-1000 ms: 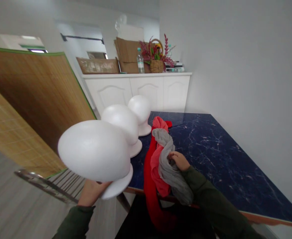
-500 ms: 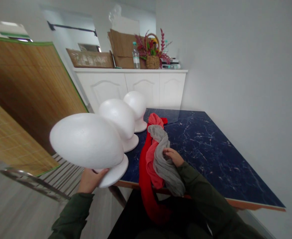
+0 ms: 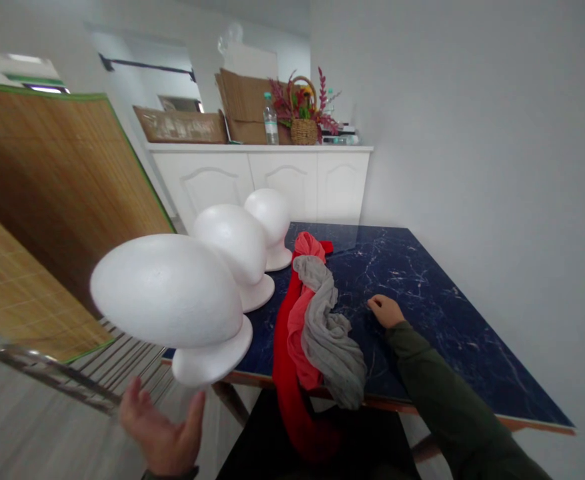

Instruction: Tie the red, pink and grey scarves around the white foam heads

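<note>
My left hand (image 3: 165, 427) is open, palm up and fingers spread, below and in front of the nearest white mannequin head (image 3: 167, 290), apart from it. That head stands on its round base at the table's left front corner. Behind it stand a second white head (image 3: 230, 240) and a third (image 3: 268, 213). My right hand (image 3: 386, 311) rests on the blue table, fingers curled in, nothing visible in them. To its left lie a twisted grey scarf (image 3: 320, 320), a coral scarf (image 3: 297, 340) under it, and a red scarf (image 3: 281, 353) hanging over the front edge.
The dark blue marbled table (image 3: 452, 347) meets a wall on the right. A white cabinet (image 3: 212, 177) behind bears cardboard boxes (image 3: 182, 127), a bottle (image 3: 271, 123) and a flower basket (image 3: 303, 131). A bamboo mat (image 3: 62, 167) and metal rack (image 3: 52, 367) stand left.
My left hand has let go of the nearest mannequin head's base and dropped down, opening. My right hand has left the grey scarf and moved right onto the table.
</note>
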`<control>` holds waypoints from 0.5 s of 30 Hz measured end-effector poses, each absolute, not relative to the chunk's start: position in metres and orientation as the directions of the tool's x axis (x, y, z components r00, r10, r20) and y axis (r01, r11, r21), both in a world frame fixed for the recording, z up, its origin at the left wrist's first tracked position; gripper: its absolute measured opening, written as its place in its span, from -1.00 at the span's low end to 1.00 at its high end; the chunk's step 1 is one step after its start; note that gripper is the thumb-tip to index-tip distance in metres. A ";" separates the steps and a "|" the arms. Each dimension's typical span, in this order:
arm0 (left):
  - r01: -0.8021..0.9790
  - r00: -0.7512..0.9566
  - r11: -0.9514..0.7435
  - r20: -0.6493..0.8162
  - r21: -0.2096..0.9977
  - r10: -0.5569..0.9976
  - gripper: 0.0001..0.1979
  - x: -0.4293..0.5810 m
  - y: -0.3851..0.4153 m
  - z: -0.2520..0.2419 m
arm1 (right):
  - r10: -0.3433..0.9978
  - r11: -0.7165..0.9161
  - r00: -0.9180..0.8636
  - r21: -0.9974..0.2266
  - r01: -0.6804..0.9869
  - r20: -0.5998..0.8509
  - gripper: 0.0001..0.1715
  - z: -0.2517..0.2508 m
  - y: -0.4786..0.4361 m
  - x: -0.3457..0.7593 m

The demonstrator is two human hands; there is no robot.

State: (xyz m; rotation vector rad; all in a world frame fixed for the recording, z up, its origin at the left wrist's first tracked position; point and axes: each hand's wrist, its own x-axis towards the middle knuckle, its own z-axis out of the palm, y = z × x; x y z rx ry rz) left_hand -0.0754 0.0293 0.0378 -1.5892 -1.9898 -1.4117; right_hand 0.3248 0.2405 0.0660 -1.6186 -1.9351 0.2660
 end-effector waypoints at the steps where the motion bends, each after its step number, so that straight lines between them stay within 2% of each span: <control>1: 0.853 -0.366 -0.091 0.715 0.513 0.596 -0.21 -0.059 0.025 0.039 | 0.959 0.217 -0.078 -0.523 0.825 0.274 -0.71 0.060 0.244 0.329; 3: 0.862 -0.157 -0.282 0.750 0.422 0.643 -0.38 -0.024 0.021 0.048 | 0.963 0.222 -0.097 -0.528 0.820 0.253 -0.70 0.052 0.247 0.330; 5: 0.775 0.208 -0.545 0.686 0.320 0.698 -0.52 0.013 0.026 0.064 | 0.964 0.224 -0.106 -0.525 0.821 0.246 -0.70 0.047 0.246 0.328; 6: 0.701 0.370 -0.648 0.626 0.297 0.687 -0.55 0.031 0.032 0.073 | 0.964 0.224 -0.108 -0.524 0.822 0.242 -0.71 0.046 0.245 0.326; 9: 0.533 0.649 -0.800 0.474 0.276 0.596 -0.51 0.084 0.054 0.095 | 0.966 0.219 -0.105 -0.533 0.817 0.236 -0.72 0.047 0.243 0.325; 12: 0.488 0.783 -0.839 0.304 0.241 0.542 -0.26 0.121 0.079 0.100 | 0.967 0.210 -0.090 -0.549 0.809 0.238 -0.71 0.049 0.241 0.327; 13: 0.504 0.792 -0.832 0.260 0.231 0.552 -0.28 0.127 0.087 0.099 | 0.967 0.207 -0.083 -0.553 0.807 0.240 -0.71 0.050 0.240 0.328; 15: 0.559 0.779 -0.801 0.193 0.214 0.596 -0.52 0.128 0.101 0.094 | 0.967 0.199 -0.070 -0.555 0.808 0.245 -0.71 0.051 0.240 0.330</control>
